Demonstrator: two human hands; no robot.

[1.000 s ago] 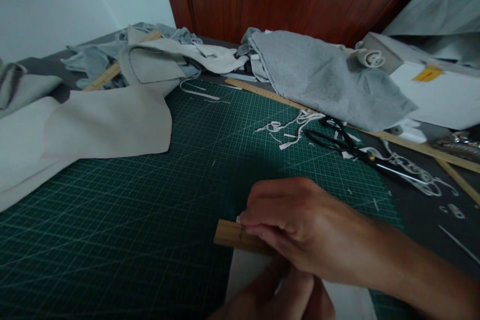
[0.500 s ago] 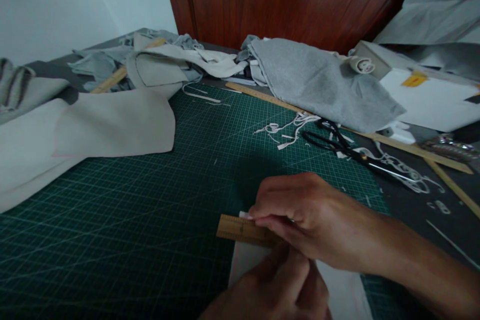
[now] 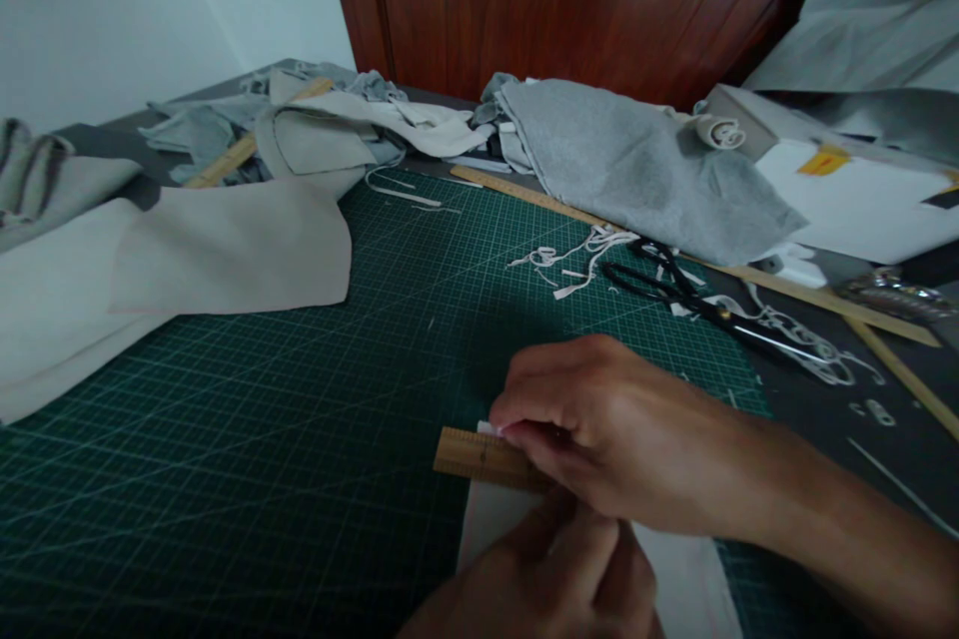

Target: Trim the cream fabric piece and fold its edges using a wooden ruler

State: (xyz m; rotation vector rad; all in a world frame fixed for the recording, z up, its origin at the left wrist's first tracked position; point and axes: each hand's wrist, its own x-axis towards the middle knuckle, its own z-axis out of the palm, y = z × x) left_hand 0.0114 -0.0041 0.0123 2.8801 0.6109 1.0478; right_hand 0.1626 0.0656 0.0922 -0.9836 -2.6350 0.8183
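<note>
A wooden ruler [image 3: 486,457] lies across a piece of white fabric [image 3: 498,511] with faint pink lines along its sides. My left hand [image 3: 554,569] is closed at the ruler's lower edge, its bunched fingers pressing the ruler against the fabric. Above it, my right hand [image 3: 599,419] is pinched at the ruler's upper edge, near a narrow strip of fabric showing past the ruler. Something small and pale pink shows at its fingertips, too little to name. Both hands hide the ruler's right end.
A green cutting mat [image 3: 300,419] lies underneath. Black-handled scissors [image 3: 719,312] and white fabric scraps [image 3: 591,245] are at right, before a long wooden ruler [image 3: 524,195]. Cream fabric pieces [image 3: 240,245] spread at left. Grey cloth [image 3: 614,155] and a white box [image 3: 846,185] stand behind.
My right hand has slid slightly left along the ruler's upper edge. The left hand, ruler and fabric look nearly unmoved.
</note>
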